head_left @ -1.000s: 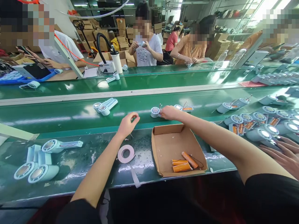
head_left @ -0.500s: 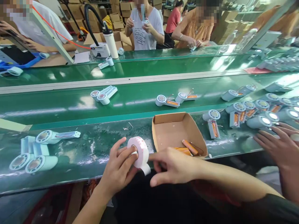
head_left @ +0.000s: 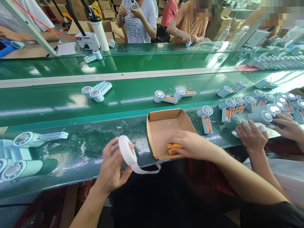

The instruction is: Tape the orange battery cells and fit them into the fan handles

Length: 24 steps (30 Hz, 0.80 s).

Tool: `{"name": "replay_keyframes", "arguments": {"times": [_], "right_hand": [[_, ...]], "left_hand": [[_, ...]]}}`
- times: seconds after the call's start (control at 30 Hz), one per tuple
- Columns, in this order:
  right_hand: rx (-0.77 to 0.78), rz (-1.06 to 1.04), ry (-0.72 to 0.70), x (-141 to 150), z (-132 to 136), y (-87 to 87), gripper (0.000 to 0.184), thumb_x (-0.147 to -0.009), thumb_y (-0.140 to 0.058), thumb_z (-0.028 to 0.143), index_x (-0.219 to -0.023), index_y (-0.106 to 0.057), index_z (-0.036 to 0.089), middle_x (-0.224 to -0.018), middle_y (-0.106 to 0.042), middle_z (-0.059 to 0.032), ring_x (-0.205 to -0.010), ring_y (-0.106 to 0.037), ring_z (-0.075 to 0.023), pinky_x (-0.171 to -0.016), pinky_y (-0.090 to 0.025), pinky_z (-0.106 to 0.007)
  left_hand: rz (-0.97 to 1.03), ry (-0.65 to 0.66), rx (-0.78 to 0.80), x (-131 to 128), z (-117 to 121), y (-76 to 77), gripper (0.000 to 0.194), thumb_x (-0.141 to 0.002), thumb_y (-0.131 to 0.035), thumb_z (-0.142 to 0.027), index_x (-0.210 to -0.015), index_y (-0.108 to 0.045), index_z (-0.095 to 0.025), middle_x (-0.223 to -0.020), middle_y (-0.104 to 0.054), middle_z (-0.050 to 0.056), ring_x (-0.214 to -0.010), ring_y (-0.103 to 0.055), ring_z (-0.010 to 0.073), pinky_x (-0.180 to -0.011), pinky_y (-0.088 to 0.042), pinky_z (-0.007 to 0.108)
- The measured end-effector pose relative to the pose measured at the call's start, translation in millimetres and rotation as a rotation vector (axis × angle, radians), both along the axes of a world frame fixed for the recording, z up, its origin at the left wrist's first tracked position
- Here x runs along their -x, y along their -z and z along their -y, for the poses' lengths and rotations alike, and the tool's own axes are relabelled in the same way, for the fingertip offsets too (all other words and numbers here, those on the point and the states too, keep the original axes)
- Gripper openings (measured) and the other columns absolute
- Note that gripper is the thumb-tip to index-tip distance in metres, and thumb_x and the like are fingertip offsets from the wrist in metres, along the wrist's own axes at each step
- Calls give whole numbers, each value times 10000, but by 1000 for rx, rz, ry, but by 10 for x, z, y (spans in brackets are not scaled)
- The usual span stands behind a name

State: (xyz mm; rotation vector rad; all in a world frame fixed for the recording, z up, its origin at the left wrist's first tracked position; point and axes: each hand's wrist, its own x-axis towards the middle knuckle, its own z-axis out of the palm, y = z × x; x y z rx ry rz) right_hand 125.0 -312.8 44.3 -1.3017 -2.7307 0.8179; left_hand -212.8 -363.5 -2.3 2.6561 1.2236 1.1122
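My left hand (head_left: 111, 169) holds a roll of white tape (head_left: 127, 151) above the bench's front edge, fingers around its rim and through its core. A loose strip of tape (head_left: 146, 171) hangs from the roll and curls to the right. My right hand (head_left: 191, 145) reaches into a shallow cardboard box (head_left: 163, 126), its fingers closed over orange cylindrical batteries (head_left: 174, 149). The hand partly covers these. Right of the box lies a light-blue fan body (head_left: 205, 111) with an orange battery in its open handle.
More fan bodies (head_left: 17, 169) lie at the left end of the bench. Others, including a pair (head_left: 97, 95), rest on the green conveyor (head_left: 133, 95). At right, a co-worker's hands (head_left: 253, 136) work beside many fan bodies. Several people sit across the line.
My left hand picked up the tape roll from the bench and has turned it, its strip now hanging longer. My right hand left a fan on the conveyor, passed the tape, and moved into the box.
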Motion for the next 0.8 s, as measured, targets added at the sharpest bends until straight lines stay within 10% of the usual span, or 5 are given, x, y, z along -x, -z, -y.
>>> {"name": "replay_keyframes", "arguments": {"times": [0.37,0.57,0.8], "right_hand": [[308,166,-10,-304,-394,-146,188,-874,-694,229,-1040,-781,226,-995,-818,-55,-881,-775,-253,-763,-550,-325],[163,-394,223,-312,-320,-118,246,-924,-678,375,-1082,-774,214,-1096,-813,-85,-1014,-772,-238,-937,-610,-372],[313,-1172,372,8,-17,-71,421,-803,-922,393,-1150,-727,256,-996,-809,-49,-896,-783,-202,-762,-654,-328]], "left_hand": [[10,104,36,-118,23,37,375,-930,-576,-170,-1299,-590,-233,-1192,-756,99,-1493,-447,372,-1108,-531,583],[50,136,54,-167,40,-7,386,-923,-585,-156,-1304,-590,-217,-1147,-746,107,-1490,-470,393,-1083,-573,601],[-50,235,-14,-323,14,-237,422,-906,-606,-30,-1309,-633,-151,-1068,-749,91,-1298,-630,330,-1144,-560,617]]}}
